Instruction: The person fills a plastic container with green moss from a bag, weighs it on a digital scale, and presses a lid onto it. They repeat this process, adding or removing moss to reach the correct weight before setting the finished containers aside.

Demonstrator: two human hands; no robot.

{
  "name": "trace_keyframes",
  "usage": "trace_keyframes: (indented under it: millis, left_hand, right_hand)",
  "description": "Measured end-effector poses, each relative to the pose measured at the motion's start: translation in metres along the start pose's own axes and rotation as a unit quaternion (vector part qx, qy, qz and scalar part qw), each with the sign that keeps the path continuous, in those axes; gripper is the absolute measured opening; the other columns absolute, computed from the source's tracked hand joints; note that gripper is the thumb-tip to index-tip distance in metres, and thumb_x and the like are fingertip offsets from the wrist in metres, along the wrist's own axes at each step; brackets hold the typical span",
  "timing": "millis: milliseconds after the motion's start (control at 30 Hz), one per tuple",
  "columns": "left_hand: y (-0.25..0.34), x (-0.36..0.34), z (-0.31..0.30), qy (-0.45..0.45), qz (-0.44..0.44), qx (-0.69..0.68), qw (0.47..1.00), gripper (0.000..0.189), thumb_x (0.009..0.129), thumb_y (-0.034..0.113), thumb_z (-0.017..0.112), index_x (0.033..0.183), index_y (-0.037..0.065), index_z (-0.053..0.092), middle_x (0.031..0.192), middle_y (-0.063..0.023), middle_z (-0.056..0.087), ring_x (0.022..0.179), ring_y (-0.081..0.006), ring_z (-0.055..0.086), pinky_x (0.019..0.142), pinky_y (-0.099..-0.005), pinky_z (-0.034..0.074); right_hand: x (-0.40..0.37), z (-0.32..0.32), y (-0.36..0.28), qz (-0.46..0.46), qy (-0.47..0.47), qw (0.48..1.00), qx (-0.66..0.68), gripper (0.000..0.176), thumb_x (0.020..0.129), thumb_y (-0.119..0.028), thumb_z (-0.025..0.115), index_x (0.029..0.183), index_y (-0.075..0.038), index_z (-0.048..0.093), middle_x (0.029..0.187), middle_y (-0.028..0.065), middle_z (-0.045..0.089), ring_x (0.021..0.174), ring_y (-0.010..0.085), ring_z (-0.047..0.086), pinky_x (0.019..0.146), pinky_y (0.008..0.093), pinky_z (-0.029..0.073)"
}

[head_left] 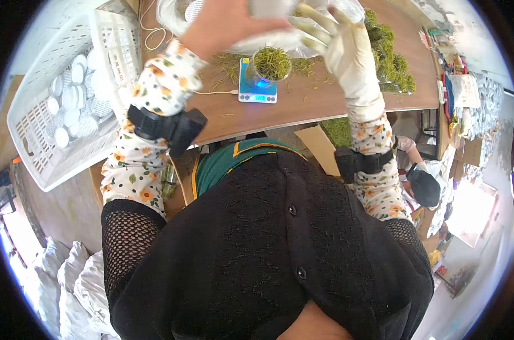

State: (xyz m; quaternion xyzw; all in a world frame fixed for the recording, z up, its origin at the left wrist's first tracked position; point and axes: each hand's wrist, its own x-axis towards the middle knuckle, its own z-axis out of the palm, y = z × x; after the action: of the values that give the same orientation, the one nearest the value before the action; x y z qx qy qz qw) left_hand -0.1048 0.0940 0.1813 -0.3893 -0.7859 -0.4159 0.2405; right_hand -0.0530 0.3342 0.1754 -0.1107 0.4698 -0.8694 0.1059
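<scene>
My left hand (225, 28), bare and smeared by motion, is at the top edge of the view. Its thumb lies under a blurred whitish object (271, 8), apparently in its grip; the fingers are partly out of frame. My right hand (342, 48), in a white glove, is open with fingers spread and nothing in it. Between and below the hands, a clear cup (272, 63) filled with green stringy plant matter sits on a small blue digital scale (258, 93) with a lit display. Behind them lies a clear plastic bag (234, 45), partly hidden by my left hand.
A white plastic basket (27, 133) at the left holds several round, silvery-white lids (72, 105). Heaped green plant matter (390, 56) lies on the brown table (319, 105) at the right. Another person (421, 181) works beyond the right side. White sacks (78, 283) stand at lower left.
</scene>
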Motion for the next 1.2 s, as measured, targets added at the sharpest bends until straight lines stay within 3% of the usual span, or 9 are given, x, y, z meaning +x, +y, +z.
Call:
trace_keyframes:
  millis: [33,133,233,300,467,667,867,967,1200]
  left_hand:
    - [0.023,0.000,0.003,-0.011,-0.018,-0.029,0.999,0.081,0.069,0.035,0.079,0.134,0.004,0.042,0.129,-0.0188,0.044,0.123,-0.0370,0.039,0.105,-0.0443,0.030]
    - [0.054,0.002,0.008,-0.021,0.044,0.033,0.998,0.078,0.069,0.028,0.079,0.134,0.007,0.043,0.131,-0.0177,0.043,0.126,-0.0359,0.037,0.104,-0.0465,0.030]
    - [0.054,-0.005,0.013,0.005,0.054,0.046,0.997,0.085,0.068,0.027,0.080,0.138,0.005,0.037,0.132,-0.0196,0.043,0.126,-0.0361,0.038,0.106,-0.0456,0.030]
    - [0.039,-0.019,0.016,0.017,0.037,0.010,0.999,0.097,0.068,0.036,0.081,0.142,0.000,0.029,0.137,-0.0238,0.042,0.128,-0.0355,0.039,0.108,-0.0434,0.030]
    - [-0.027,-0.109,0.049,-0.090,-0.242,0.030,0.966,0.105,0.061,0.050,0.081,0.141,0.003,0.032,0.139,-0.0208,0.041,0.133,-0.0371,0.033,0.107,-0.0491,0.030]
    - [-0.022,-0.119,0.094,-0.223,-0.314,-0.009,0.923,0.111,0.054,0.049,0.084,0.142,0.007,0.031,0.136,-0.0202,0.044,0.130,-0.0358,0.037,0.107,-0.0485,0.030]
    - [-0.008,-0.104,0.096,-0.202,-0.277,-0.021,0.939,0.099,0.059,0.041,0.083,0.140,0.012,0.034,0.136,-0.0159,0.044,0.128,-0.0323,0.040,0.106,-0.0468,0.032]
    - [-0.012,-0.106,0.100,-0.177,-0.250,-0.043,0.951,0.089,0.063,0.035,0.082,0.137,0.011,0.037,0.136,-0.0147,0.044,0.127,-0.0325,0.042,0.104,-0.0449,0.035]
    - [-0.018,-0.117,0.113,-0.112,-0.219,-0.111,0.963,0.081,0.066,0.030,0.080,0.131,0.005,0.040,0.135,-0.0161,0.042,0.124,-0.0357,0.043,0.101,-0.0422,0.040]
  right_hand:
    - [0.006,0.015,0.006,-0.001,-0.053,0.998,0.039,0.053,0.095,-0.039,0.052,0.134,-0.007,0.039,0.132,0.0180,0.050,0.110,0.0273,0.057,0.087,0.0395,0.050]
    - [0.011,0.033,0.024,0.008,0.105,0.990,0.090,0.068,0.082,-0.042,0.069,0.136,-0.010,0.043,0.129,0.0122,0.053,0.117,0.0253,0.051,0.099,0.0398,0.043]
    - [0.005,0.059,0.024,-0.090,0.087,0.992,0.032,0.057,0.095,-0.045,0.049,0.139,-0.010,0.036,0.135,0.0168,0.047,0.113,0.0299,0.056,0.090,0.0411,0.049]
    - [-0.003,0.043,0.015,-0.045,0.058,0.997,0.019,0.057,0.095,-0.044,0.049,0.137,-0.009,0.037,0.129,0.0151,0.052,0.115,0.0309,0.055,0.089,0.0415,0.049]
    - [-0.023,-0.064,0.050,0.060,0.211,0.973,-0.076,0.051,0.093,-0.042,0.051,0.132,-0.010,0.042,0.122,0.0137,0.058,0.104,0.0316,0.060,0.082,0.0415,0.051]
    - [-0.022,-0.082,0.093,0.166,0.229,0.955,-0.084,0.042,0.091,-0.039,0.053,0.118,-0.008,0.052,0.112,0.0115,0.061,0.094,0.0243,0.062,0.079,0.0375,0.050]
    - [0.010,-0.067,0.106,0.060,0.160,0.917,-0.360,0.047,0.091,-0.032,0.059,0.124,0.001,0.054,0.121,0.0091,0.058,0.099,0.0150,0.056,0.088,0.0262,0.043]
    - [0.010,-0.035,0.101,0.088,0.154,0.915,-0.362,0.052,0.089,-0.025,0.062,0.131,0.002,0.049,0.126,0.0120,0.056,0.109,0.0174,0.054,0.095,0.0286,0.041]
    - [0.001,-0.009,0.102,-0.073,0.057,0.730,-0.677,0.064,0.082,-0.026,0.069,0.134,0.003,0.044,0.127,0.0203,0.053,0.118,0.0282,0.051,0.100,0.0356,0.039]
